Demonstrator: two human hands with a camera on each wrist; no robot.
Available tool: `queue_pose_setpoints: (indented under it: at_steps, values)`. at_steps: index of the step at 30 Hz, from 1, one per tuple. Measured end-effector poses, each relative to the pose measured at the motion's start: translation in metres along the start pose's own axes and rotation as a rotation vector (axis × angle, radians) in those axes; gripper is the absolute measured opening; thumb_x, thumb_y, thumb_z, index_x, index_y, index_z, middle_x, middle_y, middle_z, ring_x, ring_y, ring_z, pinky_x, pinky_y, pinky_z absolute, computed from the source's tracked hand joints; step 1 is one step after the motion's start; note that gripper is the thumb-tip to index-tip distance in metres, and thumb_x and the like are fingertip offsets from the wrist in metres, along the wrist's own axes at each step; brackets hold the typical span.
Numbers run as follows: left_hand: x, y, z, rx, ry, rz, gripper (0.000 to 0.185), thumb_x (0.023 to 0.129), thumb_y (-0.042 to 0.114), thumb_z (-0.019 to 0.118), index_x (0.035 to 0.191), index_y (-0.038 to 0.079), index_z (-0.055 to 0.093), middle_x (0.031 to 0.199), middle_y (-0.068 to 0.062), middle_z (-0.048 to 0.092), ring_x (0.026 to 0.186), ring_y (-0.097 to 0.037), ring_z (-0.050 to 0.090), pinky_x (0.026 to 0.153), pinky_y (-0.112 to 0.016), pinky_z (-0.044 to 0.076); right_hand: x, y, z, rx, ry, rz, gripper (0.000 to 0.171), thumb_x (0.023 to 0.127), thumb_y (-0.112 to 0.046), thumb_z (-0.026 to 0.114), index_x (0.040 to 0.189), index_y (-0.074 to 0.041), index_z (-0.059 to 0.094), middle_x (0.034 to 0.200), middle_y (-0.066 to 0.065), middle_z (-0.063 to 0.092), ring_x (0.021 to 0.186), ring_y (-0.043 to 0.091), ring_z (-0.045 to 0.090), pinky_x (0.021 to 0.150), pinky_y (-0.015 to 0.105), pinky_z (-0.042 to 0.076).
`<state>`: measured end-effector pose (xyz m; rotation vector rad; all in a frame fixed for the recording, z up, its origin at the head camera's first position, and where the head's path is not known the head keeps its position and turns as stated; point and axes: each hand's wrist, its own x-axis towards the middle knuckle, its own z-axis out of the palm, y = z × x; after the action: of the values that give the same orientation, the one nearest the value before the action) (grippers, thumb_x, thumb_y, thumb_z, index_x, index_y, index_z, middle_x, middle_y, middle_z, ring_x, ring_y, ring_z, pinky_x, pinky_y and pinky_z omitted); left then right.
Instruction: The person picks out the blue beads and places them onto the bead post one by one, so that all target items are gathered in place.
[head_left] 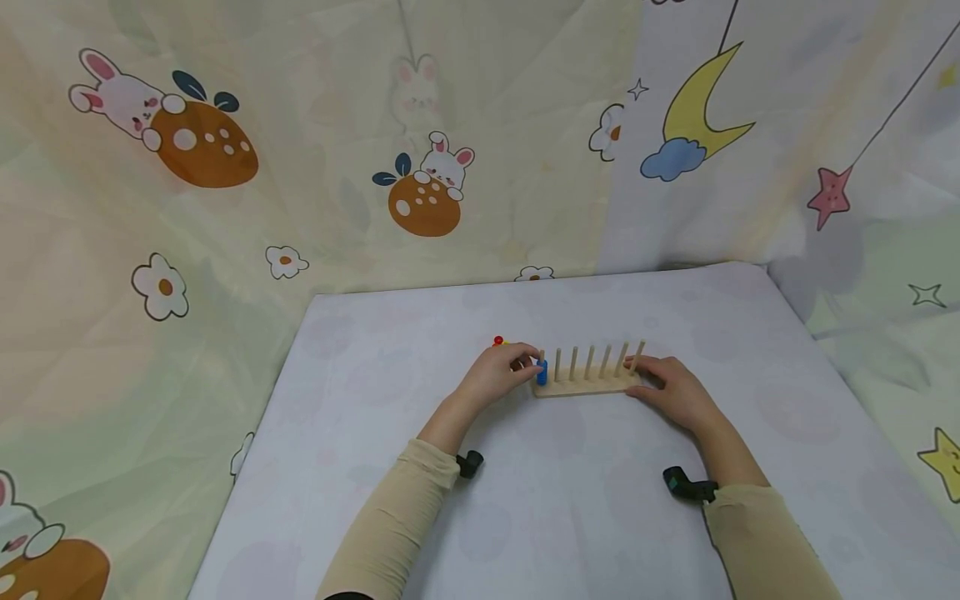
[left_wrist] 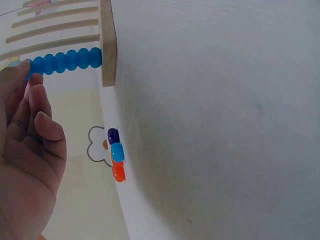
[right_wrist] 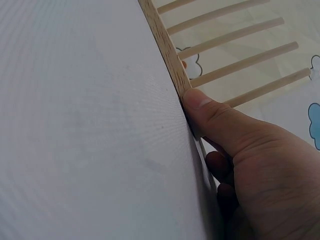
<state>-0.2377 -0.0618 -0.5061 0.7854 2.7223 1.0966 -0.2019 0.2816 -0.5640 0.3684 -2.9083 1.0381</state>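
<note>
A wooden peg rack point(head_left: 588, 387) stands on the table with a row of upright pegs. Stacked blue beads point(left_wrist: 66, 61) fill the leftmost peg nearly from the base up. At the top of that stack, my left hand point(head_left: 495, 372) pinches a blue bead between thumb and fingertip; the other fingers curl loosely below. My right hand point(head_left: 678, 396) grips the right end of the base, its thumb point(right_wrist: 200, 102) on the front edge and its other fingers mostly hidden behind. The other pegs point(right_wrist: 240, 37) are bare.
Behind my left hand lie several loose beads point(left_wrist: 117, 152), purple, blue and orange-red among them; a red bead point(head_left: 498, 340) shows past the hand in the head view. A pale cloth covers the table point(head_left: 555, 500). A printed curtain point(head_left: 315, 167) hangs behind it.
</note>
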Motion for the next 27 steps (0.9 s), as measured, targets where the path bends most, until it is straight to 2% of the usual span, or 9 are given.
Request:
queue_pose_setpoints:
  at_steps: [9, 19, 23, 27]
  values:
    - [-0.002, -0.002, 0.001, 0.0, -0.019, -0.022, 0.027, 0.094, 0.033, 0.068, 0.12, 0.025, 0.067, 0.091, 0.011, 0.066, 0.083, -0.006, 0.058, 0.07, -0.019, 0.048, 0.001, 0.0, 0.001, -0.003, -0.001, -0.001, 0.047, 0.088, -0.037, 0.075, 0.129, -0.019, 0.063, 0.127, 0.012, 0.063, 0.118, 0.032, 0.052, 0.1, 0.057, 0.039]
    - [-0.006, -0.012, -0.002, 0.067, -0.029, -0.054, 0.027, 0.095, 0.034, 0.067, 0.12, 0.024, 0.068, 0.091, 0.01, 0.066, 0.082, -0.007, 0.058, 0.072, -0.021, 0.049, 0.0, 0.0, 0.0, -0.002, -0.007, 0.006, 0.048, 0.088, -0.039, 0.074, 0.13, -0.018, 0.062, 0.127, 0.012, 0.062, 0.118, 0.033, 0.052, 0.101, 0.057, 0.039]
    - [-0.008, -0.021, -0.006, 0.077, -0.021, -0.088, 0.026, 0.095, 0.032, 0.067, 0.119, 0.021, 0.068, 0.092, 0.009, 0.066, 0.084, -0.008, 0.058, 0.075, -0.024, 0.049, 0.001, 0.0, 0.0, -0.001, -0.01, 0.009, 0.049, 0.088, -0.039, 0.074, 0.13, -0.018, 0.062, 0.127, 0.012, 0.062, 0.118, 0.033, 0.052, 0.101, 0.057, 0.038]
    - [-0.01, -0.032, -0.01, 0.083, -0.013, -0.155, 0.026, 0.095, 0.031, 0.067, 0.119, 0.02, 0.068, 0.092, 0.009, 0.065, 0.085, -0.008, 0.059, 0.077, -0.026, 0.049, 0.001, 0.0, 0.0, 0.001, -0.013, 0.011, 0.049, 0.088, -0.039, 0.074, 0.13, -0.018, 0.062, 0.128, 0.013, 0.062, 0.119, 0.033, 0.051, 0.101, 0.057, 0.038]
